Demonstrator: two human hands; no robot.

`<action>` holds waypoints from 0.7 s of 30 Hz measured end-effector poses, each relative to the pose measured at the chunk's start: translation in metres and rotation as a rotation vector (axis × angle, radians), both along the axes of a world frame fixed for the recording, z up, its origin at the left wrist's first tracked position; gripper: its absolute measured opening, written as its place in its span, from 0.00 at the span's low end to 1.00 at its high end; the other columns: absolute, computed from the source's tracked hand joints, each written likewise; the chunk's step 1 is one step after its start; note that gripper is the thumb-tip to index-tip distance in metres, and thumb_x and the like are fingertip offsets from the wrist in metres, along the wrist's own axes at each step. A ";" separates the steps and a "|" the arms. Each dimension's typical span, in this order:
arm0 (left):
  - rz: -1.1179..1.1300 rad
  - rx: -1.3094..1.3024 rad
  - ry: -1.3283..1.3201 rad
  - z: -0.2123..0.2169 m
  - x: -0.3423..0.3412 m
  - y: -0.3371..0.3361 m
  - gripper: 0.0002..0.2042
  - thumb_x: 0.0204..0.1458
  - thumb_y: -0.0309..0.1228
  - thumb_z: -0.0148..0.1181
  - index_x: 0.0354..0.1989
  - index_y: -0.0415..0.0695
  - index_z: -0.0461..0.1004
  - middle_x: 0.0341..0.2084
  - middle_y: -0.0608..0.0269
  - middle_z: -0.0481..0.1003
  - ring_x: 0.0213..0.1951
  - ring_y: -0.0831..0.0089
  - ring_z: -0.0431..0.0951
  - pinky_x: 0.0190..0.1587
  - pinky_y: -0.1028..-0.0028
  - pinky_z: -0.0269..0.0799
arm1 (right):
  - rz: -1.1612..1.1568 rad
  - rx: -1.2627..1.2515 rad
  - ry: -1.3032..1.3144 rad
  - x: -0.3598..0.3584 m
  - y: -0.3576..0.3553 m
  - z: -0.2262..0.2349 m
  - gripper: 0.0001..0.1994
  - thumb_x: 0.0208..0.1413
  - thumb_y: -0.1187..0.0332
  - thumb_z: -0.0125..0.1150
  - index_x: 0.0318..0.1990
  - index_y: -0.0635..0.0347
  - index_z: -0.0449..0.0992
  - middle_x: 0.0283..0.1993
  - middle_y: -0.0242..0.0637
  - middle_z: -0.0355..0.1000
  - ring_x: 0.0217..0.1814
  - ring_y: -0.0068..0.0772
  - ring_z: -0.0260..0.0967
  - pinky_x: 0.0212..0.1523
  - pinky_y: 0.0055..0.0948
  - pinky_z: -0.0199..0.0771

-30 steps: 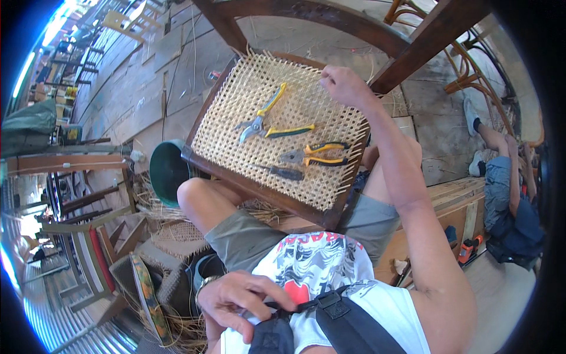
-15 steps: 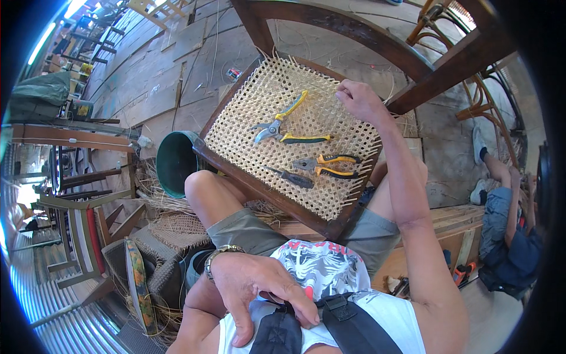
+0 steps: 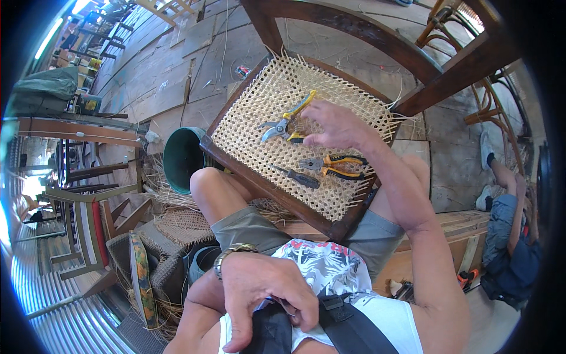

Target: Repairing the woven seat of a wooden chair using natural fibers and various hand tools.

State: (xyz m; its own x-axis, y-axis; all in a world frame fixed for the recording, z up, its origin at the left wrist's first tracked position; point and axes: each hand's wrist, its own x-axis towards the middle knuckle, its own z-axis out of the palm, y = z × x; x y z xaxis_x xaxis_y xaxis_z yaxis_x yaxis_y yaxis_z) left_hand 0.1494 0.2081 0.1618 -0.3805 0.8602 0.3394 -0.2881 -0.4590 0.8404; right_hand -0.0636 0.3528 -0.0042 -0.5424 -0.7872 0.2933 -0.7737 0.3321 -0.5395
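A woven cane chair seat in a dark wooden frame rests across my knees. My right hand is over its middle, fingers curved and apart at the yellow-handled pruning shears. The hand covers part of their handles, and no closed grip shows. Nearer me lie pliers with yellow and black handles and a dark-handled pointed tool. My left hand, with a watch at its wrist, is at my chest over a black strap. Its thumb stands away from the bent fingers; nothing held shows.
Loose cane ends stick out along the seat's far and right edges. The chair's wooden back rises beyond. A green bucket stands left of the seat. Chair frames and cane scraps crowd the left; another person sits at the far right.
My right hand has moved left and nearer, from the seat's far right edge to the pruning shears' handles, and its fingers have opened. My left hand has stayed at my chest.
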 end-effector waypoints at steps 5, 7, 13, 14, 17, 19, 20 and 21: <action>-0.115 -0.014 0.124 -0.005 -0.003 0.001 0.44 0.40 0.69 0.66 0.41 0.30 0.74 0.29 0.54 0.76 0.25 0.60 0.76 0.25 0.69 0.68 | 0.014 0.248 0.117 0.013 -0.004 -0.013 0.16 0.52 0.62 0.67 0.44 0.60 0.75 0.46 0.39 0.73 0.50 0.42 0.72 0.51 0.39 0.74; 0.096 -0.025 0.186 -0.004 -0.012 0.007 0.46 0.39 0.70 0.66 0.43 0.29 0.77 0.32 0.48 0.80 0.24 0.61 0.78 0.24 0.72 0.69 | -0.041 0.191 0.165 0.021 0.005 -0.033 0.09 0.53 0.68 0.62 0.40 0.60 0.75 0.42 0.41 0.73 0.48 0.43 0.73 0.50 0.39 0.75; 0.992 -0.544 -0.182 -0.048 0.035 -0.079 0.31 0.53 0.57 0.65 0.46 0.35 0.72 0.30 0.51 0.78 0.17 0.79 0.68 0.21 0.80 0.60 | -0.208 -0.322 -0.090 0.042 -0.012 -0.023 0.08 0.59 0.69 0.53 0.37 0.66 0.74 0.38 0.47 0.72 0.41 0.50 0.76 0.40 0.45 0.78; 1.032 -0.647 -0.177 -0.049 0.032 -0.074 0.22 0.61 0.48 0.60 0.47 0.38 0.72 0.29 0.56 0.77 0.15 0.86 0.59 0.19 0.84 0.52 | -0.271 -0.272 0.118 0.060 0.003 0.006 0.09 0.59 0.68 0.52 0.38 0.66 0.73 0.39 0.46 0.71 0.41 0.51 0.75 0.40 0.45 0.78; 1.076 -0.996 -0.257 -0.077 0.028 -0.074 0.20 0.63 0.47 0.58 0.47 0.40 0.73 0.31 0.62 0.77 0.15 0.88 0.57 0.16 0.84 0.51 | -0.505 -0.537 0.020 0.122 0.075 0.062 0.08 0.58 0.69 0.58 0.38 0.66 0.71 0.41 0.47 0.70 0.40 0.49 0.72 0.40 0.45 0.76; 1.019 -1.021 -0.299 -0.097 0.026 -0.058 0.14 0.66 0.41 0.55 0.46 0.41 0.73 0.29 0.64 0.77 0.14 0.89 0.57 0.16 0.85 0.49 | -0.726 -0.691 0.043 0.177 0.133 0.080 0.09 0.57 0.70 0.62 0.41 0.65 0.71 0.42 0.46 0.69 0.39 0.45 0.71 0.40 0.41 0.76; 0.964 -1.013 -0.333 -0.100 0.028 -0.048 0.15 0.65 0.42 0.56 0.46 0.41 0.73 0.29 0.62 0.77 0.15 0.88 0.57 0.17 0.85 0.50 | -0.860 -0.716 0.112 0.201 0.162 0.085 0.10 0.58 0.71 0.63 0.44 0.65 0.72 0.41 0.43 0.68 0.37 0.40 0.71 0.39 0.36 0.76; 0.910 -1.000 -0.372 -0.103 0.031 -0.040 0.17 0.64 0.43 0.58 0.46 0.40 0.72 0.29 0.60 0.77 0.16 0.88 0.58 0.19 0.85 0.51 | -0.955 -0.822 0.044 0.218 0.184 0.068 0.11 0.61 0.72 0.60 0.50 0.62 0.73 0.39 0.38 0.70 0.41 0.32 0.72 0.40 0.28 0.75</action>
